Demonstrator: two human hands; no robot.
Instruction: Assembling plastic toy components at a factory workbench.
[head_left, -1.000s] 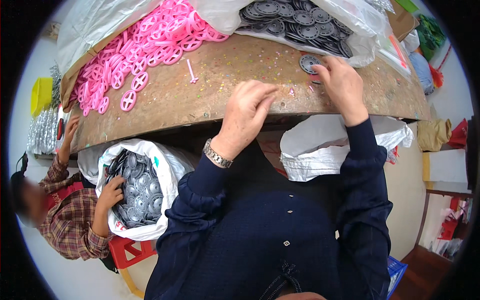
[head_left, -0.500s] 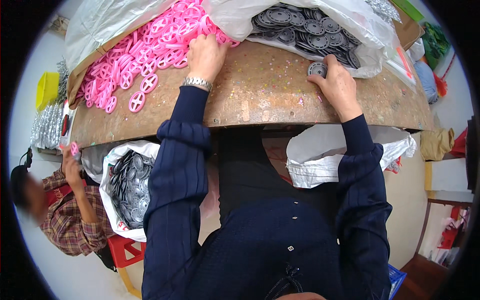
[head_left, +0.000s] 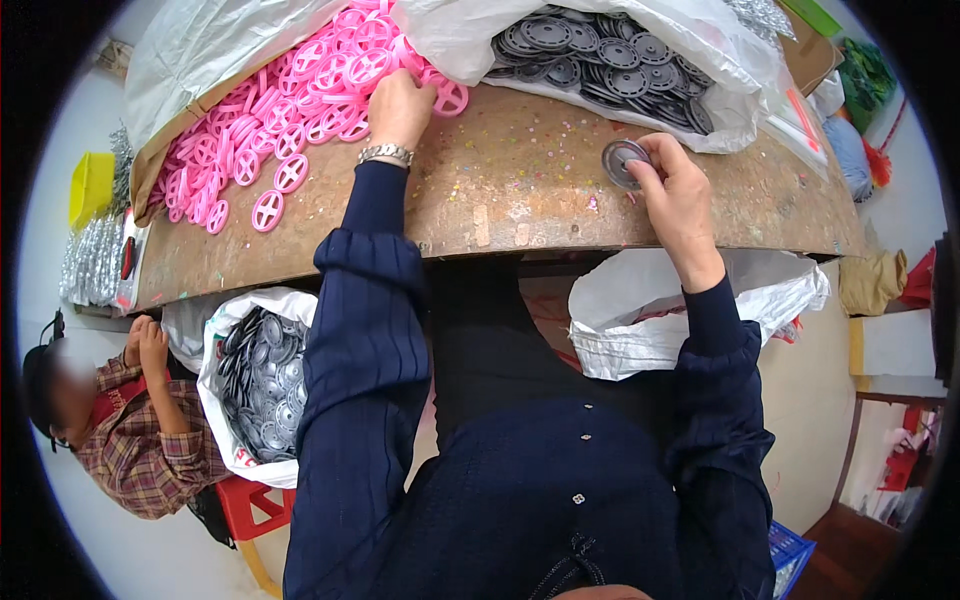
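Note:
My left hand (head_left: 401, 106), a metal watch on its wrist, reaches into the pile of pink spoked wheels (head_left: 290, 110) at the far left of the worn wooden table (head_left: 500, 200); its fingers curl over a wheel at the pile's edge. My right hand (head_left: 672, 190) pinches a grey round disc (head_left: 622, 162) held flat on the tabletop. Just beyond it lies a heap of grey discs (head_left: 600, 55) in an opened clear plastic bag.
A white sack of grey assembled discs (head_left: 262, 385) stands under the table's left side, another white sack (head_left: 690, 320) under the right. A seated person in a plaid shirt (head_left: 140, 440) is at lower left. A yellow bin (head_left: 88, 185) and boxes sit around.
My left hand has gone from the table's near edge out to the pink wheel pile. My right hand stays on the grey disc.

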